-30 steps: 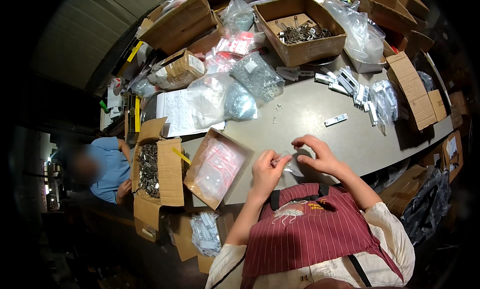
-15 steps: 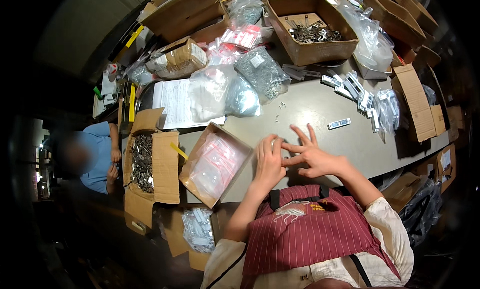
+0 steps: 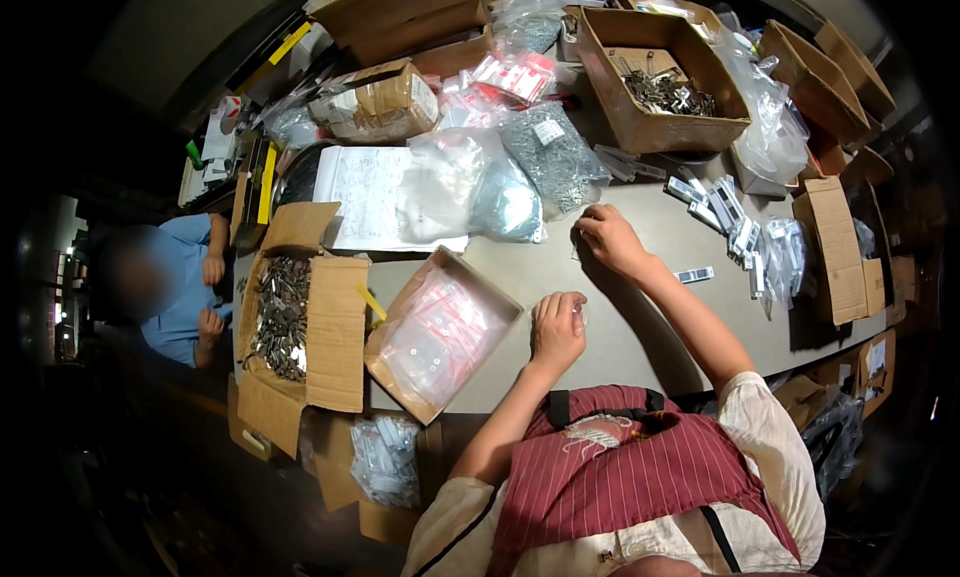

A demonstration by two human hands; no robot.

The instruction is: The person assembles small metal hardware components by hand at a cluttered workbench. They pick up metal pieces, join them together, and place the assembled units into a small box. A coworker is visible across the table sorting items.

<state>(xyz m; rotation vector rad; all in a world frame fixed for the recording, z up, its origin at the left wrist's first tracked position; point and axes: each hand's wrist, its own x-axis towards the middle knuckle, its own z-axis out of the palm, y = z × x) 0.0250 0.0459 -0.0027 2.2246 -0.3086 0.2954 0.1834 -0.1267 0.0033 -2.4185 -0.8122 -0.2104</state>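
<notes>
My left hand [image 3: 558, 331] rests low over the table beside the open carton of small clear bags. Its fingers are curled inward, and a pale bit shows at the fingertips, too small to name. Farther out, my right hand [image 3: 612, 239] reaches down to the tabletop with bent fingers pressed together. Small screws [image 3: 576, 249] lie at its fingertips, partly covered by the hand; what is pinched there is hidden. A flat silver-and-dark metal piece [image 3: 694, 274] lies just beyond my right forearm. Red-printed clear zip bags [image 3: 436, 329] fill the shallow carton [image 3: 487, 288] on the left.
Several similar metal pieces [image 3: 722, 205] lie piled at the right. A bag of screws [image 3: 552, 157] and papers [image 3: 356, 192] lie at the back. Boxes of metal clips [image 3: 282, 317] stand at the left and far right. A person in blue [image 3: 180, 287] sits at the left.
My hands, together before, are now apart. The right has reached forward to the screws; the left has curled its fingers and stayed near the carton. The view has shifted slightly.
</notes>
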